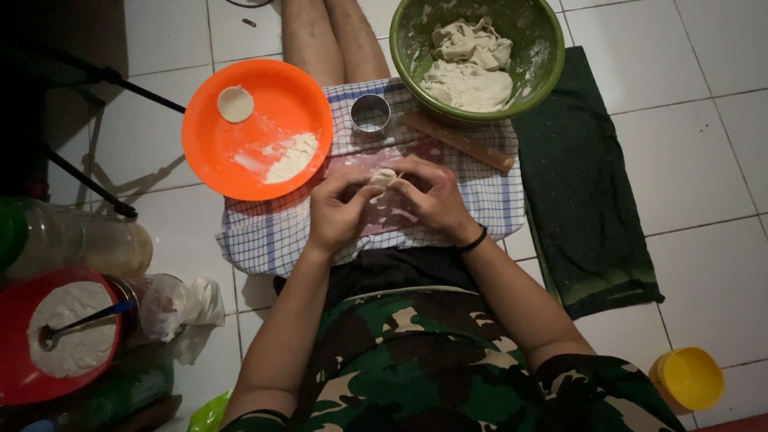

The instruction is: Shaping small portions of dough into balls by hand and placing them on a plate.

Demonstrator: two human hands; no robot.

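Centrally, fingertips of both hands pinched together around a small folded dough piece (382,179), above a checked cloth (264,236) spread across the lap. Left hand (338,210) closing in from the left, right hand (432,196) from the right, black wristband (474,240) on the right wrist. Just beyond: metal ring cutter (370,113), wooden rolling pin (458,141). Far right: green bowl (544,56) containing dough. Far left: orange plate (240,152) bearing one dough disc (235,104).

Dim, vignetted corners; brighter, sharp centre.
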